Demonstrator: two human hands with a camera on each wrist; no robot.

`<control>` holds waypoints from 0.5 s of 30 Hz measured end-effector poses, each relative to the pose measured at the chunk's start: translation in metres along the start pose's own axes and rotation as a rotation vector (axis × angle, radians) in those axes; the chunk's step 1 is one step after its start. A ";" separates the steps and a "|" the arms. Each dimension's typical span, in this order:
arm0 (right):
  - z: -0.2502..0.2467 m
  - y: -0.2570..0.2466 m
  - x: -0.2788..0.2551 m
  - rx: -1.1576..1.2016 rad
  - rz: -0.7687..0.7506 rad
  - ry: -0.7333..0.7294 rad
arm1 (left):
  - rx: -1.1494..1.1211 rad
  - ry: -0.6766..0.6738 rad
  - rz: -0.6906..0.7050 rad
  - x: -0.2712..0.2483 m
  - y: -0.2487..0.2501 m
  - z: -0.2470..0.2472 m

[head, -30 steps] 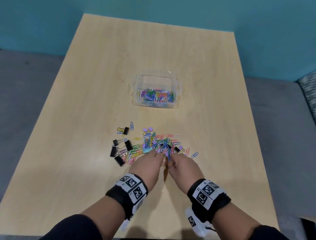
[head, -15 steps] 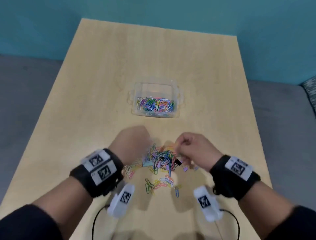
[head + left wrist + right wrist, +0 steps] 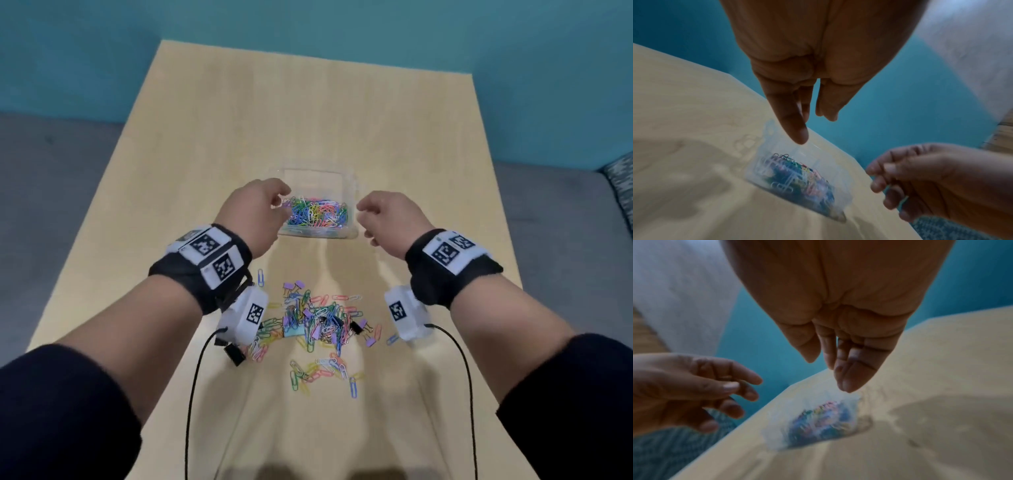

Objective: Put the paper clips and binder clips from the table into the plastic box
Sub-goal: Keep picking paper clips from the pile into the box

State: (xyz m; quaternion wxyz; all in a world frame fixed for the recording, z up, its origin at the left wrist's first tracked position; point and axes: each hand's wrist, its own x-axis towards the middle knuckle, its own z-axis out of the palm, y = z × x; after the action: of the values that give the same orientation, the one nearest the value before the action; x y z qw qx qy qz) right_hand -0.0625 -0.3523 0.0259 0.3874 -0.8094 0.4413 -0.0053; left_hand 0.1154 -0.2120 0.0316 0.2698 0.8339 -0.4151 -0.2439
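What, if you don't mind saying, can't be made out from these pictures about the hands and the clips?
- Head view: whether the left hand or right hand holds clips; curled fingers hide the palms.
- Right wrist view: the clear plastic box is motion-blurred, its contents only a coloured smear.
- Head view: part of the pile of coloured paper clips and binder clips lies hidden behind the white wrist camera.

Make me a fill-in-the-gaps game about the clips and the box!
1. The plastic box holds colourful ____ clips.
2. The pile of clips on the table lies ____ the person than the box.
3. The left hand and right hand are up beside the ____.
4. The wall is ____.

Answers: paper; nearer to; box; blue
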 end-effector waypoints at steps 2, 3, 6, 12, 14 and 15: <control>0.001 0.030 -0.030 -0.234 -0.031 -0.017 | 0.018 0.024 0.020 -0.036 -0.015 0.003; 0.003 0.044 -0.050 -0.342 -0.024 -0.065 | 0.038 0.027 0.041 -0.059 -0.023 0.008; 0.022 0.081 -0.119 -0.499 -0.035 -0.179 | 0.128 -0.030 0.210 -0.142 -0.042 0.032; 0.090 0.110 -0.214 -0.646 -0.162 -0.089 | 0.391 -0.247 0.316 -0.242 -0.065 0.100; 0.110 0.106 -0.225 -0.640 -0.071 -0.091 | 0.454 -0.207 0.318 -0.244 -0.064 0.112; 0.118 0.100 -0.228 -0.638 -0.040 -0.121 | 0.465 -0.177 0.303 -0.242 -0.062 0.114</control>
State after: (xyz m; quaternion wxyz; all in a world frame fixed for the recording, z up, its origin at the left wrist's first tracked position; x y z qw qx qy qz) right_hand -0.2312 -0.1460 -0.0434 0.1394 -0.8974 0.3808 0.1739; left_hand -0.0516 -0.0097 -0.0486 0.0678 0.7772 -0.6017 -0.1710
